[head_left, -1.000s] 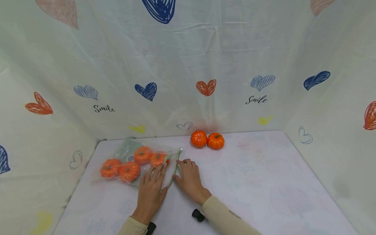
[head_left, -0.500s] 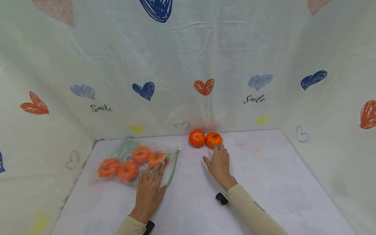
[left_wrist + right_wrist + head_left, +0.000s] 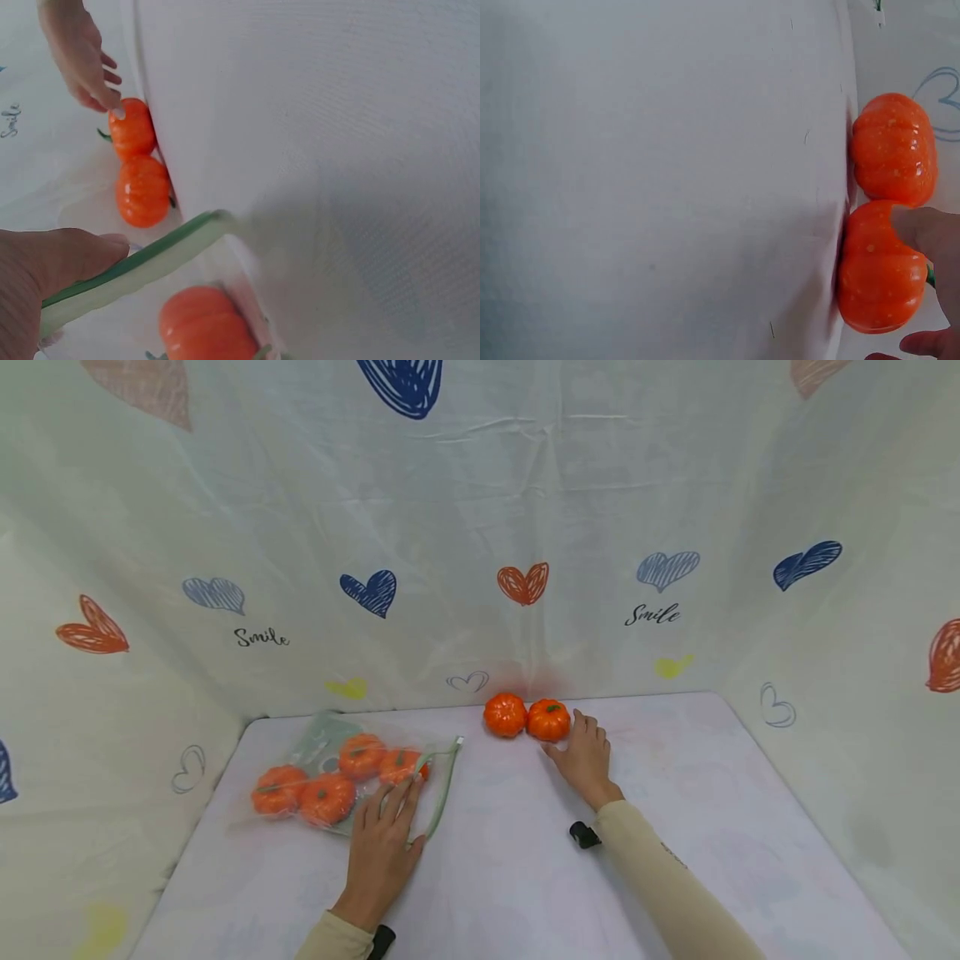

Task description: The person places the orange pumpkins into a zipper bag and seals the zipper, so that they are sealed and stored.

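Note:
A clear zip bag (image 3: pixel 315 758) with a green zip strip (image 3: pixel 444 781) lies on the left of the table and holds several small orange pumpkins (image 3: pixel 327 797). My left hand (image 3: pixel 396 820) rests flat on the bag near its mouth, fingers straight. In the left wrist view my thumb (image 3: pixel 71 259) lies by the zip strip (image 3: pixel 139 264). Two loose pumpkins sit side by side at the table's back edge, one on the left (image 3: pixel 505 714) and one on the right (image 3: pixel 549 720). My right hand (image 3: pixel 573 745) reaches the right one, and a fingertip (image 3: pixel 926 229) touches that pumpkin (image 3: pixel 876 270).
The table (image 3: pixel 675 827) has a pale printed cover. Cloth walls (image 3: pixel 525 510) with heart prints enclose it at the back and both sides. Both loose pumpkins sit close against the back wall. Cream sleeves cover both arms.
My right hand left the bag's mouth and moved right and back to the loose pumpkins, and now touches the right one. The left hand has stayed on the bag.

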`<action>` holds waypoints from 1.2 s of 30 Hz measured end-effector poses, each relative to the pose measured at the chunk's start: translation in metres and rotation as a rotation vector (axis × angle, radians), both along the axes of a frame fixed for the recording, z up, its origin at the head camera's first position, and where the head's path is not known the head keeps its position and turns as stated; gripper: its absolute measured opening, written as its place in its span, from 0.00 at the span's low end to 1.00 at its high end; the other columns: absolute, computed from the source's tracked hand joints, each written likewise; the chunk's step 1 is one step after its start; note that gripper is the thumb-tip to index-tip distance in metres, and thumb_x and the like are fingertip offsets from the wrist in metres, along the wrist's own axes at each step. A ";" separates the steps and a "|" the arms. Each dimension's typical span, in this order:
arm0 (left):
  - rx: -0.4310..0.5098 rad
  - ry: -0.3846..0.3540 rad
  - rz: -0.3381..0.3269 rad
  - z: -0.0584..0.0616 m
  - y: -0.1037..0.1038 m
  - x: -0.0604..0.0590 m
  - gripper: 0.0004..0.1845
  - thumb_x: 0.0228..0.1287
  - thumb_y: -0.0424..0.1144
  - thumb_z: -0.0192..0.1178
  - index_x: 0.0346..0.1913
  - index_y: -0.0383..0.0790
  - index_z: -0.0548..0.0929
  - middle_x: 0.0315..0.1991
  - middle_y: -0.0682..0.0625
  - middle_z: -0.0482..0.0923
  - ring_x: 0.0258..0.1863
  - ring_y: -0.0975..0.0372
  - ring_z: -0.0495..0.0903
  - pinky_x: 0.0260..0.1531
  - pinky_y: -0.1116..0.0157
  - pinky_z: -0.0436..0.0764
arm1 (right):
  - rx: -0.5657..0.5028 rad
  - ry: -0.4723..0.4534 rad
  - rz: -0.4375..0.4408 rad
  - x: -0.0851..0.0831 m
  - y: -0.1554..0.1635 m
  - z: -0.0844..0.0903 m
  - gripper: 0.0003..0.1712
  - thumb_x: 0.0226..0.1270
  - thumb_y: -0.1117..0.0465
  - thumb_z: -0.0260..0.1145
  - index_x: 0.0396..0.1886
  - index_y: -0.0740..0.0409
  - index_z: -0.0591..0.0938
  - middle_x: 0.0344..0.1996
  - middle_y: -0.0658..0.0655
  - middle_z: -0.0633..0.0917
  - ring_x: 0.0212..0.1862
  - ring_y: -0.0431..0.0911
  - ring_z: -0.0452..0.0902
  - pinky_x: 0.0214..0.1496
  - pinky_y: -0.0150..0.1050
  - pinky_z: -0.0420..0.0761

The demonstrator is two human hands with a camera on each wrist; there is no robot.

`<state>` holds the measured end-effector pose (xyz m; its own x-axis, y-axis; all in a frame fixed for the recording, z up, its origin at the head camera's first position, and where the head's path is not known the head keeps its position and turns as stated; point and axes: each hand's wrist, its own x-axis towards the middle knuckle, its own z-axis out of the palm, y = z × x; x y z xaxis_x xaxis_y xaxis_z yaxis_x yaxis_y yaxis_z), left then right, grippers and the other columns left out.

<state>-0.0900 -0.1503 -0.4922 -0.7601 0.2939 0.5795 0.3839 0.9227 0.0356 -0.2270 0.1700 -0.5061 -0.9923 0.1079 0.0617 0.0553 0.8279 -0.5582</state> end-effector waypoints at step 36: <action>-0.015 0.015 -0.004 -0.002 -0.002 -0.001 0.53 0.30 0.39 0.91 0.69 0.35 0.80 0.64 0.43 0.79 0.61 0.45 0.75 0.55 0.46 0.76 | -0.029 0.067 -0.005 0.022 0.000 -0.004 0.47 0.60 0.50 0.82 0.69 0.72 0.72 0.60 0.72 0.78 0.61 0.66 0.71 0.67 0.62 0.71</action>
